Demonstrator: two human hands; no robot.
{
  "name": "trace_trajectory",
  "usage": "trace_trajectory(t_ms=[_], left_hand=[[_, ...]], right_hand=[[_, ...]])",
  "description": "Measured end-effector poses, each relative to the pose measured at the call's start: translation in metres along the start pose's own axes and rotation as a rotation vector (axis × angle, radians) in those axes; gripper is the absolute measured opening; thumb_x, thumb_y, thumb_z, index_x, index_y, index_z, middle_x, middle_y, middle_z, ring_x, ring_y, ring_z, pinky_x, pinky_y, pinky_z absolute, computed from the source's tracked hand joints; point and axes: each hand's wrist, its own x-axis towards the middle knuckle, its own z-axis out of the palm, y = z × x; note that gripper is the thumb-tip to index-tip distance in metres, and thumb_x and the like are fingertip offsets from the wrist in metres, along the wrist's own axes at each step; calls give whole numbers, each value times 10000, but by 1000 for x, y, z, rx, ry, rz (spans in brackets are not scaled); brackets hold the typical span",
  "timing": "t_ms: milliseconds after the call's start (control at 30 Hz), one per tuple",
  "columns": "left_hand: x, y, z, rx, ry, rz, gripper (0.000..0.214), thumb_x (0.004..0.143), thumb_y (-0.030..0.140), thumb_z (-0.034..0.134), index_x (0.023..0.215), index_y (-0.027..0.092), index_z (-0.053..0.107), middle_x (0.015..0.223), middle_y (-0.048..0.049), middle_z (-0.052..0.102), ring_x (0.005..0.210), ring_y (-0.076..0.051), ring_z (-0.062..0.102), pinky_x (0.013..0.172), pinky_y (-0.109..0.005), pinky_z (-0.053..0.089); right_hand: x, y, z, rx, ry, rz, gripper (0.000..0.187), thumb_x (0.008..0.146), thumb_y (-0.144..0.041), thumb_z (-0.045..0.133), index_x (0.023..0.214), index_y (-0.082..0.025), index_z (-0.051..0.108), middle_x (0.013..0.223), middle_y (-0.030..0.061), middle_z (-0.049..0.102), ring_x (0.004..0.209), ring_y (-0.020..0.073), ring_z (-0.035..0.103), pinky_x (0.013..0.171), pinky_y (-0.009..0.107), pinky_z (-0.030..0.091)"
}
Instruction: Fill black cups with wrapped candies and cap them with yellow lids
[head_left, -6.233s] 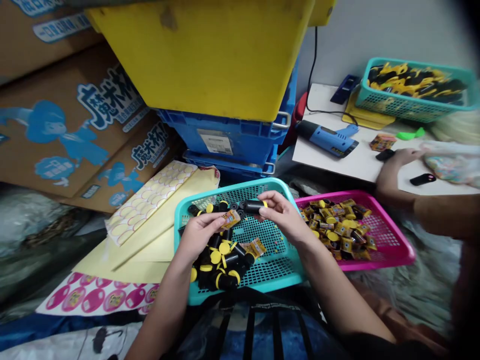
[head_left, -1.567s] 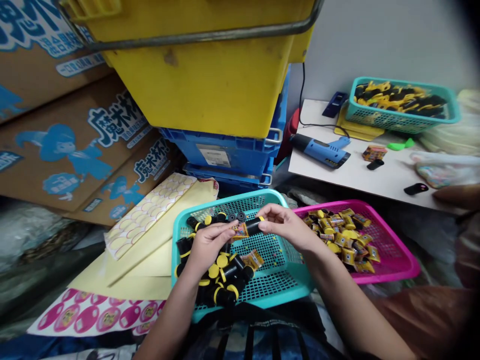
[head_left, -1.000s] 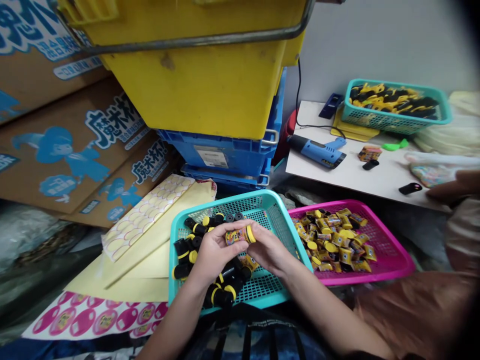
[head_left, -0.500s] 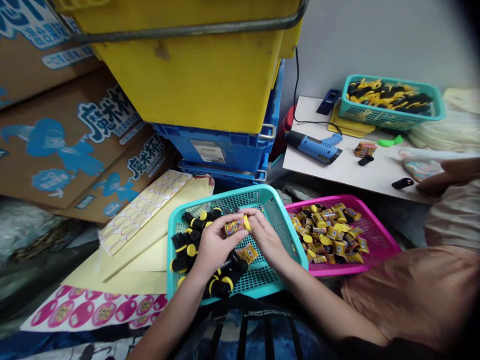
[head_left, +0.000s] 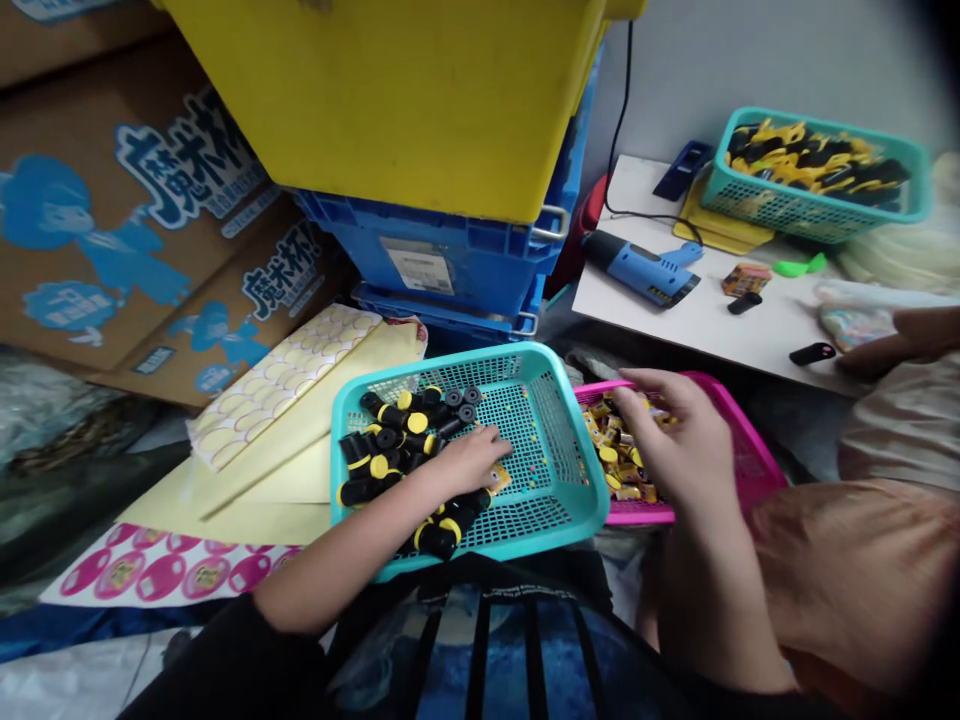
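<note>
My left hand (head_left: 469,460) lies in the teal basket (head_left: 559,445) on my lap, fingers stretched out over a pile of black tubes with yellow caps (head_left: 390,440), its fingertips by an orange label (head_left: 496,478). My right hand (head_left: 679,440) hovers palm down over the pink basket (head_left: 742,445), fingers apart and curved, just above the orange-labelled tubes (head_left: 611,450) heaped there. I see nothing in either hand.
Yellow sticker sheets (head_left: 285,385) and a pink sticker sheet (head_left: 165,575) lie left of the teal basket. Behind stand a yellow crate (head_left: 420,100) on blue crates (head_left: 450,260). A white table (head_left: 697,320) holds a blue tool (head_left: 641,272) and another teal basket (head_left: 817,170). Another person's hand (head_left: 900,340) rests there.
Both hands held one tube and wrapped an orange label round it. Now they have parted: the right went over the pink basket, the left dropped back into the teal basket.
</note>
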Motion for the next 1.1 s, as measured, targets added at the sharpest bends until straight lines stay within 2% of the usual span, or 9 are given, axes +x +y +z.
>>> trace_trajectory(t_ms=[167, 267, 333, 433, 533, 700, 833, 967, 1100], left_hand=[[10, -9, 1, -28, 20, 10, 83, 738, 110, 634, 696, 181, 630, 747, -23, 612, 744, -178, 596, 667, -262, 450], [-2, -7, -13, -45, 103, 32, 105, 772, 101, 582, 729, 184, 627, 810, -31, 619, 805, -171, 593, 714, -261, 461], [-15, -3, -23, -61, 281, 76, 147, 801, 85, 529, 775, 189, 631, 859, -45, 613, 852, -170, 580, 753, -273, 461], [-35, 5, -32, -61, 678, 254, 163, 806, 94, 547, 756, 213, 646, 778, -30, 598, 762, -158, 557, 694, -273, 449], [-49, 11, -34, -16, 828, 340, 175, 779, 101, 615, 772, 263, 680, 724, -4, 603, 680, -139, 536, 644, -265, 417], [-56, 16, -33, -64, 863, 242, 192, 765, 118, 637, 848, 277, 706, 818, -20, 620, 746, -147, 576, 682, -276, 461], [-56, 26, -41, -628, 960, -74, 132, 795, 192, 603, 918, 210, 644, 1028, -74, 627, 924, -182, 615, 784, -321, 516], [-49, 34, -54, -1104, 805, -288, 372, 663, 224, 745, 999, 182, 590, 736, 15, 649, 688, -125, 635, 665, -244, 519], [-43, 38, -60, -1185, 881, -348, 358, 666, 258, 746, 975, 164, 593, 617, 46, 627, 559, -92, 601, 572, -198, 492]], right_hand=[[-6, -17, 23, 176, -110, 6, 206, 856, -360, 555, 890, -204, 686, 903, 66, 705, 872, 225, 634, 813, 380, 473], [-10, -18, 31, 252, -182, 90, 241, 858, -387, 547, 869, -190, 684, 880, 63, 707, 812, 211, 632, 757, 344, 469], [-13, -19, 39, 325, -352, 197, 326, 868, -453, 512, 828, -178, 683, 812, 65, 702, 741, 203, 624, 685, 327, 460], [-18, -24, 54, 530, -704, 363, 501, 884, -576, 406, 806, -165, 681, 783, 74, 689, 692, 194, 612, 594, 305, 436], [-21, -31, 68, 755, -864, 377, 445, 816, -581, 537, 740, -159, 655, 718, 40, 650, 650, 158, 572, 592, 281, 419], [-15, -42, 72, 833, -716, 354, 297, 744, -443, 672, 663, -166, 600, 647, -13, 594, 619, 121, 510, 645, 273, 406], [-8, -47, 67, 699, -722, 253, 257, 776, -400, 636, 659, -174, 603, 655, -5, 605, 629, 131, 516, 656, 280, 396], [-6, -54, 71, 658, -766, 128, 226, 810, -379, 599, 707, -178, 610, 694, -1, 611, 680, 140, 531, 675, 275, 389], [-13, -65, 82, 635, -747, 135, 265, 836, -391, 557, 679, -179, 545, 661, -15, 552, 648, 130, 498, 624, 255, 364]])
